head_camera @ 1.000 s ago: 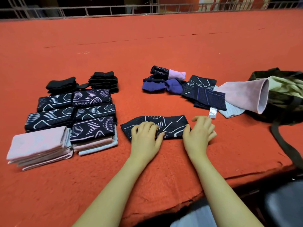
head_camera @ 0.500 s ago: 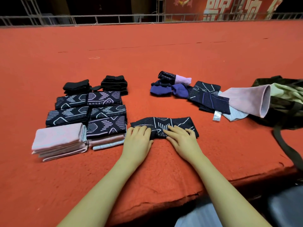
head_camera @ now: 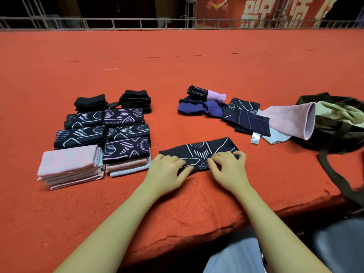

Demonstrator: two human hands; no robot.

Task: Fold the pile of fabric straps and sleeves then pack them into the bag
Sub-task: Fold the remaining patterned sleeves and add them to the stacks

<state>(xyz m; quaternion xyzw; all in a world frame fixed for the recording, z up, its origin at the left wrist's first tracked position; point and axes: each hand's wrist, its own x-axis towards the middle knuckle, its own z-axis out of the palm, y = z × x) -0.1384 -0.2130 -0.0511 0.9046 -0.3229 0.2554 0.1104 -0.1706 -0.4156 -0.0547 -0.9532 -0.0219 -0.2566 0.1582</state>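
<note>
We see a wide table (head_camera: 197,75) covered in rough orange-red felt, with a metal railing (head_camera: 137,23) along its far edge and a red banner (head_camera: 275,10) with pale characters behind.

Our left hand (head_camera: 167,170) lies on the near left end of a dark patterned sleeve (head_camera: 199,152), fingers (head_camera: 178,162) curled down, their tips on the cloth and the thumb at its near edge; we cannot tell whether it pinches or only presses. Our right hand (head_camera: 229,168) has its fingers (head_camera: 239,154) bent and slightly spread, tips pressing into the fabric's right half, the thumb bent near the near edge.

The sleeve is a flat knitted band, near black with thin white lines and diamond texture, lying crosswise near the table's front edge, between the folded stacks and the unfolded pile.

To the left sit neat folded stacks: pink ribbed pieces (head_camera: 69,164), patterned dark ones (head_camera: 126,148) and plain black ones (head_camera: 136,100). To the right lies a loose heap (head_camera: 244,117) of navy, purple and patterned pieces, one with a white tag (head_camera: 255,138), and a pink sleeve (head_camera: 291,119) with its open end by the mouth of a dark olive bag (head_camera: 334,133), whose strap (head_camera: 334,178) trails over the table edge.
</note>
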